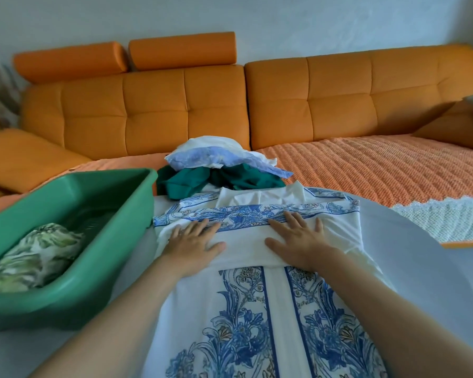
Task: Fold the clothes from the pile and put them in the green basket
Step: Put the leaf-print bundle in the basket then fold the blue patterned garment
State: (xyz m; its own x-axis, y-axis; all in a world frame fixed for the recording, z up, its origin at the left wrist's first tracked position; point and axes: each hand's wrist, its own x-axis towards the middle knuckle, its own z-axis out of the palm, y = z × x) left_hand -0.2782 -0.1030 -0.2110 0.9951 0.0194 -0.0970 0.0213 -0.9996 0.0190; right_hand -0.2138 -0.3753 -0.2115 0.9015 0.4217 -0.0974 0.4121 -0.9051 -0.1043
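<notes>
**Mia:** How far is the folding?

**Tom:** The blue-and-white dress (273,309) lies on the white surface (421,268). Its top part is turned down once. I think it needs more folds.

**Mia:** Where are the hands?

**Tom:** Both are on the dress. The left hand (194,242) and the right hand (298,241) lie flat, fingers straight, pressing the fold. They grab nothing.

**Mia:** What is done?

**Tom:** One leafy cloth (36,255) sits in the green basket (66,309), just left of the dress.

**Mia:** What is left?

**Tom:** The pile (219,170) behind the dress: white, pale blue and dark green things.
</notes>
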